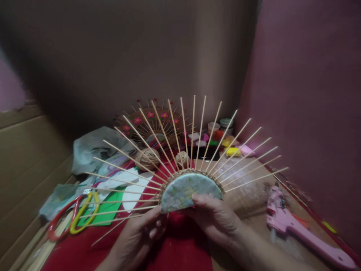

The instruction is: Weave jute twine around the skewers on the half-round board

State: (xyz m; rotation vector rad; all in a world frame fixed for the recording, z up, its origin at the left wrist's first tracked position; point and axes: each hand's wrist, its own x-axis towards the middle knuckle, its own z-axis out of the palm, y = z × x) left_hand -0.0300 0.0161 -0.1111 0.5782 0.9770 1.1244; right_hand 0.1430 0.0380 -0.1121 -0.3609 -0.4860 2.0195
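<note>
Both my hands hold up a half-round craft piece (189,190): a pale patterned half disc edged with woven twine, with several thin wooden skewers fanning out from its curved rim. My left hand (139,235) pinches its lower left corner, thumb on the face. My right hand (217,218) grips the straight lower edge, thumb on the face. Behind it on the table lie two balls of jute twine (149,158) and a finished, flower-decorated fan piece (152,122).
A pink glue gun (287,222) lies at the right. Red and yellow scissors (76,216) rest at the left on green paper (108,210) and white paper. A grey cloth (93,148) sits behind them. Small jars and coloured bits (222,139) stand at the back. Walls close in behind and at the right.
</note>
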